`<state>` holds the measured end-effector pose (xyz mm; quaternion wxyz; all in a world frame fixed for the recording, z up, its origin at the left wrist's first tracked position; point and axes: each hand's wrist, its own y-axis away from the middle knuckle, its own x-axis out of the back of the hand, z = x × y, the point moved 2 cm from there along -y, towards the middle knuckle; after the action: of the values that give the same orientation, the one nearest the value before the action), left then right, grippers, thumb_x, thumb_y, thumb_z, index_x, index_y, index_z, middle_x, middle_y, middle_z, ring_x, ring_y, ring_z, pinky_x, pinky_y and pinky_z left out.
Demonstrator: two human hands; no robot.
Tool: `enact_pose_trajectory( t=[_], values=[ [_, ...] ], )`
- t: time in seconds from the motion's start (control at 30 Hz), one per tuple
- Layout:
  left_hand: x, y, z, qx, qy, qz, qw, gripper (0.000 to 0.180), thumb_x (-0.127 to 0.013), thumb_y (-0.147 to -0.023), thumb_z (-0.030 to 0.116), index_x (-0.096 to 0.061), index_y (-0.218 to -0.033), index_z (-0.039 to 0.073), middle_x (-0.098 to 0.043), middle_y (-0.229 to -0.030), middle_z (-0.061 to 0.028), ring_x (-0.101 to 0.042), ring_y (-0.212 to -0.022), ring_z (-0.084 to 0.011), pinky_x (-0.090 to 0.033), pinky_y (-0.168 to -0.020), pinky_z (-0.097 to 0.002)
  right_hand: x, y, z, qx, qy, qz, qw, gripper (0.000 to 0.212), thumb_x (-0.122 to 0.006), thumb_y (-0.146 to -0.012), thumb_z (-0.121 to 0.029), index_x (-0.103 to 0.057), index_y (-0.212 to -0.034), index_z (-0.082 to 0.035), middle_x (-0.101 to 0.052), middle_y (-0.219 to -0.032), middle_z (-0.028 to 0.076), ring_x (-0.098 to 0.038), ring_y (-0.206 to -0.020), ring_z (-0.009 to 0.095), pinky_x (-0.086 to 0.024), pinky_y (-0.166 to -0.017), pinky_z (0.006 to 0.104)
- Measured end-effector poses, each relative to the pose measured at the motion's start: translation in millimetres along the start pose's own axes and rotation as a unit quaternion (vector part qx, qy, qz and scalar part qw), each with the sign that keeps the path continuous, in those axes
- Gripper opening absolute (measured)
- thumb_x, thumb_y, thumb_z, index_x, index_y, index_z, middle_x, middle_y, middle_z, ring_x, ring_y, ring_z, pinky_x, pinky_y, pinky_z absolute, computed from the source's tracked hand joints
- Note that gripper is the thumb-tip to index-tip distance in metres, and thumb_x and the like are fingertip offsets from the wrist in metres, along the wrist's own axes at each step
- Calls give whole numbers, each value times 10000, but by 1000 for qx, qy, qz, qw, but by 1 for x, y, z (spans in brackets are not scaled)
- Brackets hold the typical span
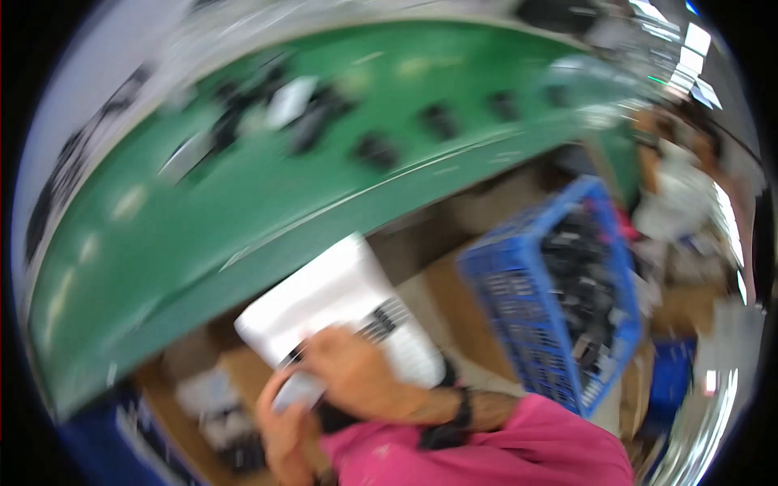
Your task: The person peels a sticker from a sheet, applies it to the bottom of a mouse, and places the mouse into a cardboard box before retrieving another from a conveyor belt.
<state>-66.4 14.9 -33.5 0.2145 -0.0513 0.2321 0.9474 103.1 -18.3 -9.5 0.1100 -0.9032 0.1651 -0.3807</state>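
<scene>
Motion smears the picture. My left hand (282,433) is closed round a small pale grey piece (300,390) with a smooth, rounded face; its exact kind cannot be made out. Close against it, my right hand (348,368) has its fingers drawn together at the piece's upper end, where a small dark part shows. What the right fingers pinch is hidden. Beneath both hands lies a white sheet or flat bag (324,279) with black print, spread over my lap just below the table edge. My right wrist wears a dark band (463,409).
A green-topped table (243,198) spans the far side, with several dark pieces (377,151) in a row and a dark cluster with pale pieces (292,101). To the right, a blue crate (519,324) holds many dark parts. Cardboard boxes (462,312) stand below; another person (673,186) is far right.
</scene>
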Motion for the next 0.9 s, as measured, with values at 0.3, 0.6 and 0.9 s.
enact_pose_trajectory(
  t=[0.3,0.6,0.9],
  values=[
    [-8,-7,14,-125,-241,-48,961,465,-612,-845,284,-543,-1182,-28,-593,-1095,-154,-570,-998,-275,-470,-870,-379,6,10,-5,-44,-23,85,995,119,-583,-777,-92,-570,-873,-23,-529,-863,98,-563,-800,256,-479,-689,343],
    [4,-10,3,-132,-194,-87,968,524,-589,-867,282,-474,-1246,-61,-553,-1163,-180,-550,-1056,-286,-452,-898,-369,7,0,-4,-87,-186,97,974,85,-608,-823,-85,-543,-823,-30,-534,-809,103,-566,-763,290,-452,-669,370],
    [3,17,18,-163,92,100,977,650,-691,-803,300,-359,-1282,14,-571,-1055,-166,-599,-943,-243,-518,-837,-363,28,5,0,-182,-400,-4,898,53,-592,-872,-35,-551,-894,-10,-560,-857,56,-546,-794,142,-453,-725,272]
  ],
)
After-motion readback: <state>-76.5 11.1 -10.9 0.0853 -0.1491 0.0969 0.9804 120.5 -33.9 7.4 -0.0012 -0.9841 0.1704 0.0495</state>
